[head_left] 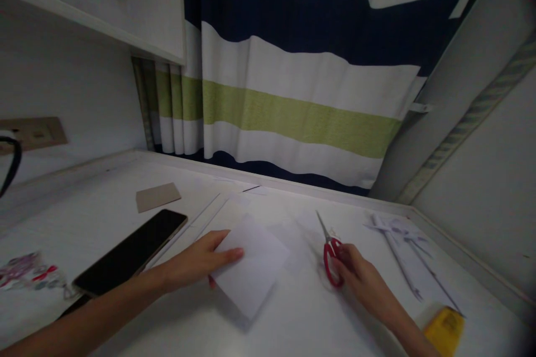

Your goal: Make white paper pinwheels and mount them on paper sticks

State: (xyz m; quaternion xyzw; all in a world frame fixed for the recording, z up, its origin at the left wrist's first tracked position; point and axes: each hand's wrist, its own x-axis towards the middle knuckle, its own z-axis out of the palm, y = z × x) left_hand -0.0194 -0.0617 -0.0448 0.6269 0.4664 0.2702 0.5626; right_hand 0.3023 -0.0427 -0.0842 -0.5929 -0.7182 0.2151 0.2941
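My left hand [209, 262] pinches a square of white paper [255, 270] by its left corner, thumb on top and fingers underneath. The paper is tilted a little above the white desk. On the right, my right hand [355, 273] is closed on the handles of red-handled scissors [330, 251]. Their blades look closed and point away from me, toward the curtain. The scissors and the paper are apart. Part of the scissor handles is hidden by my fingers.
A black smartphone [134, 251] lies beside my left forearm, with a beaded charm at its near end. Behind it is a grey-brown card [158, 197]. White paper pieces [402, 245] and a yellow object [446, 332] lie at right. A striped curtain [293, 100] hangs behind the desk.
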